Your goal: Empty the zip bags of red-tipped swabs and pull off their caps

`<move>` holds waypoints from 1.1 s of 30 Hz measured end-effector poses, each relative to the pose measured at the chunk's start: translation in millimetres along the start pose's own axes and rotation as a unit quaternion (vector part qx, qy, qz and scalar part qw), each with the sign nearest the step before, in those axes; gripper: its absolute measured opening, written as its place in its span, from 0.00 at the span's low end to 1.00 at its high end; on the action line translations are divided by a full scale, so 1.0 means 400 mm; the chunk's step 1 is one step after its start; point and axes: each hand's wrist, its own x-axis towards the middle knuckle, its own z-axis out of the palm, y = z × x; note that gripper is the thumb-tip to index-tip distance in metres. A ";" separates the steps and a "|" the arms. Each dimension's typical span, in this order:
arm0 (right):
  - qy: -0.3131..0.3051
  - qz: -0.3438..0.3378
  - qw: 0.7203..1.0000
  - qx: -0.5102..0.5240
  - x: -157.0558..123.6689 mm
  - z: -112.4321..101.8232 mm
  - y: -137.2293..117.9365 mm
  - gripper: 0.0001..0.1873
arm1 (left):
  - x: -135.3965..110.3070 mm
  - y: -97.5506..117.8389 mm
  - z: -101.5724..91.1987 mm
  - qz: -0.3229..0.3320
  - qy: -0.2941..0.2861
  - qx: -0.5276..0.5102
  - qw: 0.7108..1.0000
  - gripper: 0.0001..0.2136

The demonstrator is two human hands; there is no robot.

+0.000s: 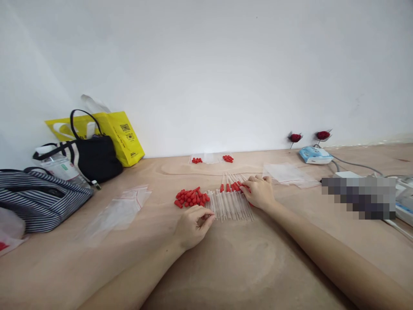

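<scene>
My left hand [195, 224] rests low over the table, thumb and forefinger pinched at the left end of a row of clear thin glass tubes [230, 206]. What it pinches, if anything, is too small to make out. Just behind it lies a heap of red rubber bulbs [192, 196]. My right hand [259, 191] is bent over the right end of the row, fingers curled down at several droppers with red bulbs [228, 187]. Their thin tubes point toward the wall. The right thumb and whatever lies under the palm are mostly hidden; a bit of red shows below it.
Clear zip bags lie at left [124, 211] and right [287, 173]. Near the wall is a bag with red bulbs [227, 159]. A striped bag [48, 206], black bag [97, 157] and yellow bag [124, 137] stand left. A blue-white packet [315, 155] and cables are right.
</scene>
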 end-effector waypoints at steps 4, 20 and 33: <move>0.045 0.028 0.992 0.112 -0.018 -0.020 0.018 0.14 | -0.003 -0.002 0.006 -0.032 0.004 -0.019 0.999 0.06; 0.003 -0.202 0.940 0.276 -0.161 -0.032 -0.032 0.10 | 0.024 0.027 0.046 0.152 0.060 0.184 0.969 0.07; 0.165 -0.231 0.946 0.154 -0.168 -0.008 -0.090 0.08 | 0.018 0.035 0.037 0.171 0.057 0.210 0.961 0.08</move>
